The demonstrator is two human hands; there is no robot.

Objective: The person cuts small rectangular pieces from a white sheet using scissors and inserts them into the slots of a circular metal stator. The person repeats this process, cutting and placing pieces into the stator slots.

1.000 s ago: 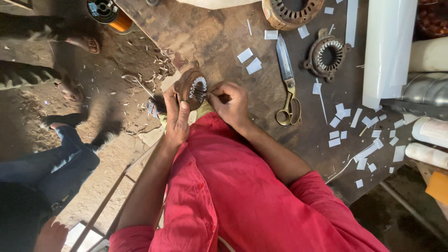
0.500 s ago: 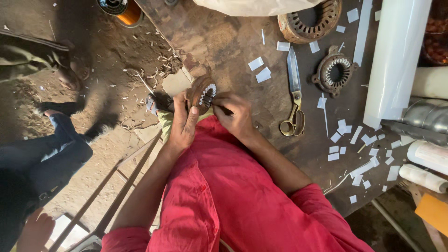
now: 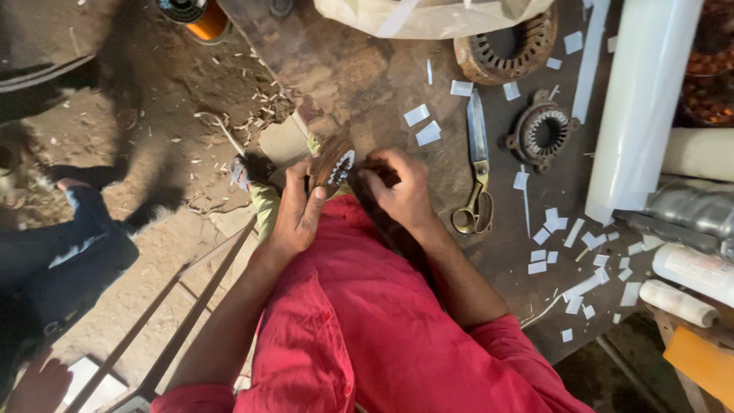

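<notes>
At the far left, on the sandy ground, sits another person in dark blue trousers [image 3: 69, 264], with one hand [image 3: 38, 386] near the bottom corner. At the top edge, a spool of copper-coloured wire [image 3: 197, 14] stands on the ground. A metal bar frame [image 3: 180, 313] runs diagonally below the edge of the table.

Near the middle, the left hand [image 3: 298, 210] of the person in the red shirt [image 3: 367, 329] is clamped around a small round motor stator [image 3: 332, 164]. The stator is held on its edge, tilted, just over the near edge of the dark worktable [image 3: 367, 84], close to the person's body. White paper pieces show in its slots. The right hand [image 3: 401, 191] is just beside it, the fingers bent and pinched together at the stator's face; what they pinch is too small to tell. Both hands are close together, almost touching.

To the right of the hands, two white paper pieces [image 3: 423, 126] lie on the table, and then long scissors [image 3: 475, 164] with yellowish handles, lying closed, points away from the person. Behind them a big rusty stator ring [image 3: 508, 46] lies under a plastic bag [image 3: 428, 15]. A smaller dark stator [image 3: 544, 131] lies flat to the right of the scissors. Many small paper cuttings [image 3: 581, 245] are spread on the table. At the far right lies a big white roll [image 3: 642, 107] of sheet material.
</notes>
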